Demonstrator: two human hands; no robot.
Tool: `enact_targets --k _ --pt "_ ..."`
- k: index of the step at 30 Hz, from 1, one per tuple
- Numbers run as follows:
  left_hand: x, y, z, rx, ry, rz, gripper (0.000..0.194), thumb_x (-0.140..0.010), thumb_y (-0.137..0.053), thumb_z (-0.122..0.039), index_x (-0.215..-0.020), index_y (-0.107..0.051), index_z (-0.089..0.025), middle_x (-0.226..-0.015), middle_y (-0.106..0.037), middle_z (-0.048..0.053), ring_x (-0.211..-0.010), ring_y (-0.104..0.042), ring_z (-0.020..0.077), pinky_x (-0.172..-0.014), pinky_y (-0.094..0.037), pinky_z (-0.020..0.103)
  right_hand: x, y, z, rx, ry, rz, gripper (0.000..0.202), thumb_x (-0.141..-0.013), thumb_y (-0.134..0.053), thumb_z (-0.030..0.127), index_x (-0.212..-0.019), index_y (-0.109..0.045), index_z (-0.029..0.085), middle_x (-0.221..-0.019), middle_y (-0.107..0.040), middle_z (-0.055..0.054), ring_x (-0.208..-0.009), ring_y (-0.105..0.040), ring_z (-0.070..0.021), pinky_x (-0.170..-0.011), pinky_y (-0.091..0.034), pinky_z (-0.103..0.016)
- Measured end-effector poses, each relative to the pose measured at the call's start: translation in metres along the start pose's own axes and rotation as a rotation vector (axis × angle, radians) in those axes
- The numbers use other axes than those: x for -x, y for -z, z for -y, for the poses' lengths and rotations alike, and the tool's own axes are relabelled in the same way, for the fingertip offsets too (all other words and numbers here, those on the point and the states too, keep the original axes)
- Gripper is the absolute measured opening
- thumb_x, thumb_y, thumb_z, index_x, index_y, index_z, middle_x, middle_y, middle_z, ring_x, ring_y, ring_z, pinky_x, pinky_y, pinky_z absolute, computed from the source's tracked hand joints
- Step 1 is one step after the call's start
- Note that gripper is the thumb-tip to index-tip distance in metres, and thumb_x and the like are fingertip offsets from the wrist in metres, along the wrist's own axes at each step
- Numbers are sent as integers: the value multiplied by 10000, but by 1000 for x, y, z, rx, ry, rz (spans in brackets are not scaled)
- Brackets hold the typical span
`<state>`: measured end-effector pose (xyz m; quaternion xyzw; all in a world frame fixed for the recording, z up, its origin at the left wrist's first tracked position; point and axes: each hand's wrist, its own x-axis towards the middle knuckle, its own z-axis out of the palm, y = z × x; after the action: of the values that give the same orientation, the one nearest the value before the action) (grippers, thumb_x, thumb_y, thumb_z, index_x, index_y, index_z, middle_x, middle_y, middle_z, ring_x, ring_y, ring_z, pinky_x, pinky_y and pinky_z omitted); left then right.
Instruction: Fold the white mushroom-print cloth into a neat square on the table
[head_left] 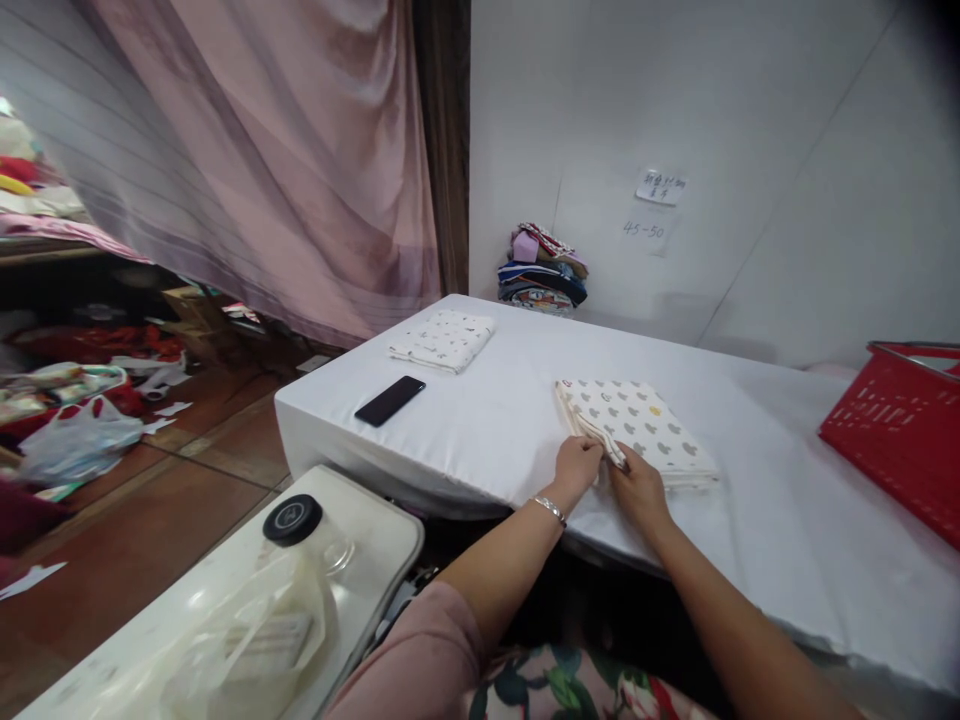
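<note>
A folded cream cloth [637,420] with grey printed shapes and one yellow one lies on the white-covered table [517,370] in front of me. Its near left edge is lifted and gathered between my hands. My left hand [577,468], with a silver bracelet at the wrist, pinches that edge from the left. Close beside it, my right hand [636,490] grips the same edge, thumb and fingers closed on the fabric. Farther left lies another folded white cloth [446,340] with small dark prints. A black phone [390,400] rests nearer the table's left edge.
A red plastic basket [900,430] stands at the table's right. Folded fabrics [541,270] are stacked by the wall. At lower left, a white side surface [180,610] carries a black-lidded jar [292,520] and a plastic bag [262,640]. A pink curtain [322,150] hangs behind.
</note>
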<state>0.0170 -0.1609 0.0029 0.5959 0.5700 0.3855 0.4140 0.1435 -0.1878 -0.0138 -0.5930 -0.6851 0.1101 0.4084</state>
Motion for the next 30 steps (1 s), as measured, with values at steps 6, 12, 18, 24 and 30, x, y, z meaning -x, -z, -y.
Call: enact_targets --k 6,12,18,24,30 --pt "0 17 12 -238 -97 -129 231 -783 -499 -206 -841 -720 -171 -937 -668 80 -877 -587 188 -803 -445 288 -2 4 -1 33 -142 -30 473 -769 -449 365 -1142 -646 150 -751 -688 -48 -664 -600 -213 -658 -467 -339" --pt "-7 16 15 -445 -111 -95 232 -812 -519 -297 -797 -713 -171 -929 -635 109 -921 -561 226 -793 -440 308 -1 3 2 31 -128 -36 455 -776 -460 366 -1133 -651 159 -764 -692 -41 -659 -597 -207 -646 -461 -325" --pt "-9 11 9 -474 -95 -113 213 -789 -544 -312 -764 -691 -159 -905 -642 135 -908 -580 252 -760 -439 321 2 1 2 35 20 28 404 -776 -432 235 -1114 -650 198 -940 -703 -52 -827 -630 -226 -752 -476 -338" --pt "-14 9 2 -465 -55 -138 192 -767 -531 -239 -810 -687 -136 -956 -643 173 -926 -597 288 -773 -424 358 3 1 7 70 241 106 396 -757 -431 155 -1098 -626 208 -1041 -673 -69 -966 -593 -248 -870 -452 -393" --pt "-17 5 4 -454 -13 -157 205 -776 -502 -224 -830 -683 -147 -954 -654 154 -937 -599 275 -789 -416 357 5 -3 0 109 263 51 452 -766 -430 156 -1200 -554 182 -1148 -627 -102 -1058 -562 -256 -938 -435 -432"
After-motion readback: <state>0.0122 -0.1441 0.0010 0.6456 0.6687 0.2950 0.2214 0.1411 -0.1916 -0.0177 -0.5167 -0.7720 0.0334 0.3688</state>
